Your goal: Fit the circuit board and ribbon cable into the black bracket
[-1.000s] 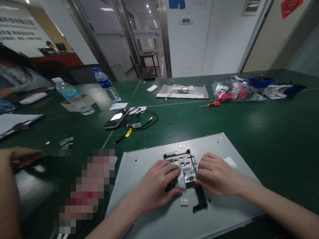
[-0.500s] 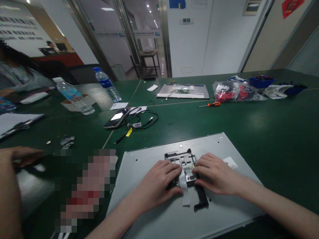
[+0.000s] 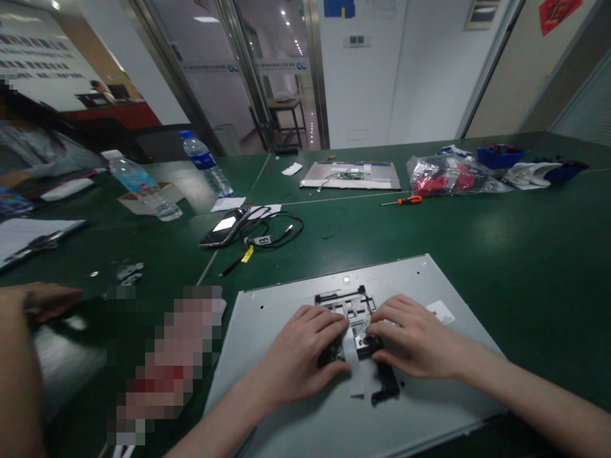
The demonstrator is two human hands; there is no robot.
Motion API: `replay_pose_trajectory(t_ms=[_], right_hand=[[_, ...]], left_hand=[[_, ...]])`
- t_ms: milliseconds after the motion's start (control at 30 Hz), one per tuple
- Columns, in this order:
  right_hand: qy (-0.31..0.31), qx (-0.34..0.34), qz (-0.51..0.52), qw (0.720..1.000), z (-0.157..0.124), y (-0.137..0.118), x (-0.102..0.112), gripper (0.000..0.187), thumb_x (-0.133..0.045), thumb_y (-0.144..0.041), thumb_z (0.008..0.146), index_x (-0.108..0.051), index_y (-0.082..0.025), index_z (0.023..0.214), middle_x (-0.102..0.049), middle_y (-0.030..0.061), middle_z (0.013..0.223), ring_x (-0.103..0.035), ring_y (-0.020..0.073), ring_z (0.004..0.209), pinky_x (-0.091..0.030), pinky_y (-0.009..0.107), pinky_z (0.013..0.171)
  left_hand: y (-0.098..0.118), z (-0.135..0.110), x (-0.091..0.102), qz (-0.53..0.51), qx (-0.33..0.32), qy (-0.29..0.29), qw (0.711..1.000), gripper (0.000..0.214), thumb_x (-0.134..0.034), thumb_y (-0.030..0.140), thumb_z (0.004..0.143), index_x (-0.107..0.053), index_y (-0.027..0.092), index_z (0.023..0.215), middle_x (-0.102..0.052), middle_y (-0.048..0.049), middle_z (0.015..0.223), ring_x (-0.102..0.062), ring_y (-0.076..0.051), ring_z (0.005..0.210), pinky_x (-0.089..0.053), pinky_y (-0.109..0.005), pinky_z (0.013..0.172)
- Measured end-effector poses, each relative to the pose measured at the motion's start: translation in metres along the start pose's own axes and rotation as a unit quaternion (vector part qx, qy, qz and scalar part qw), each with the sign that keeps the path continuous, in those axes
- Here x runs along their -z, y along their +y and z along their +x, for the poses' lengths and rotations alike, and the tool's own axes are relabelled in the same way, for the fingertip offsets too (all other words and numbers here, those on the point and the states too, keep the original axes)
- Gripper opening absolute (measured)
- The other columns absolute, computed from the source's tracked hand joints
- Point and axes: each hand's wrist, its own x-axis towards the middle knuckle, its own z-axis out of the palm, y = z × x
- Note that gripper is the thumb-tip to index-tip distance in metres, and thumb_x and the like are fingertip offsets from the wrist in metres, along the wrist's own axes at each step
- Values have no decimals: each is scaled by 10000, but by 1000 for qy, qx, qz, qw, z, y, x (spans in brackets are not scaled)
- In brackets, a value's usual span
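Observation:
A grey metal panel (image 3: 420,280) lies flat on the green table in front of me. At its middle sits a small circuit board (image 3: 358,328) in a black frame, with a pale flat ribbon cable (image 3: 356,372) running toward me. My left hand (image 3: 298,356) rests on the board's left side, fingers curled against it. My right hand (image 3: 413,337) presses on the board's right side with fingertips on the board. Whether either hand pinches the board or only presses on it is hidden by the fingers.
A phone (image 3: 224,228) with a black cable (image 3: 277,232) lies beyond the panel. Two water bottles (image 3: 205,162) stand at the left. A second panel (image 3: 351,175), an orange screwdriver (image 3: 403,200) and a plastic bag of parts (image 3: 449,175) lie at the back. Another person's hand (image 3: 41,299) rests at the left.
My right hand has slid slightly left over the board, its fingers closer to my left hand. The left hand has hardly moved.

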Motion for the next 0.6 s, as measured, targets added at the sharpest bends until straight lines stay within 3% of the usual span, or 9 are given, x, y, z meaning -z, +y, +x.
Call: replay_pose_trajectory(t_ms=[233, 433, 600], right_hand=[[-63, 48, 30, 996, 4, -13, 1, 282, -593, -334, 1020, -624, -220, 1275, -598, 98, 1361, -519, 248, 1267, -418, 426, 1071], [-82, 32, 53, 995, 6, -10, -1, 285, -575, -395, 1035, -656, -233, 1256, -595, 98, 1351, -515, 244, 1259, -416, 425, 1077], [-95, 32, 81, 992, 6, -8, 0, 333, -558, -438, 1040, -657, -246, 1294, -564, 109, 1399, -493, 250, 1291, -392, 432, 1102]], left_hand=[[2, 3, 2, -5, -1, 2, 1000, 453, -736, 422, 878, -606, 206, 1254, -696, -104, 1193, -630, -315, 1068, -478, -516, 948], [3, 4, 2, -3, -3, 10, 1000, 423, -730, 414, 880, -617, 211, 1235, -700, -93, 1180, -632, -305, 1077, -474, -503, 951], [2, 2, 0, 16, -40, 64, 997, 330, -675, 333, 914, -623, 207, 1215, -704, -94, 1191, -632, -290, 1091, -479, -485, 943]])
